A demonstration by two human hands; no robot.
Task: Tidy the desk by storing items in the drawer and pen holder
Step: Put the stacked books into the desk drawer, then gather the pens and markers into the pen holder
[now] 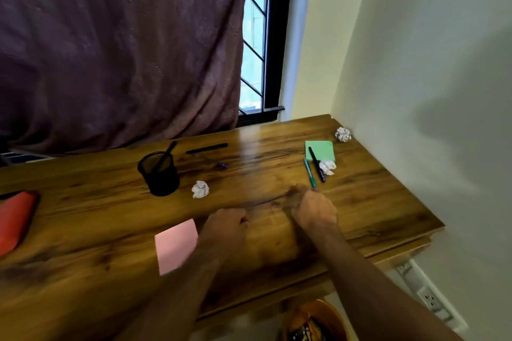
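Nearest the camera, two bare forearms reach out over the wooden counter (83, 230). The left hand (225, 225) rests on the wood just beside a pink sticky pad (175, 245), its fingers curled under; nothing shows in it, though the frame is blurred. The right hand (314, 212) lies at the near tip of the teal pen (309, 173), fingers bent toward it; whether it already pinches the pen I cannot tell.

The teal pen lies beside a black marker (316, 164), which crosses the near edge of a green sticky pad (320, 150). A crumpled paper ball (327, 166) touches that pad, another (343, 134) sits in the far corner, and a third (200, 189) lies near the black mesh pen holder (159, 174), which already has one dark pen standing in it. Behind the holder lie a long black pen (207, 148) and a blue pen (213, 161). A red case (15, 219) sits at the left edge. No drawer is visible.

The step in hand looks like collecting the teal pen. Next, it probably needs a firm pinch, a lift, and a carry leftward across the counter to drop it upright into the holder.
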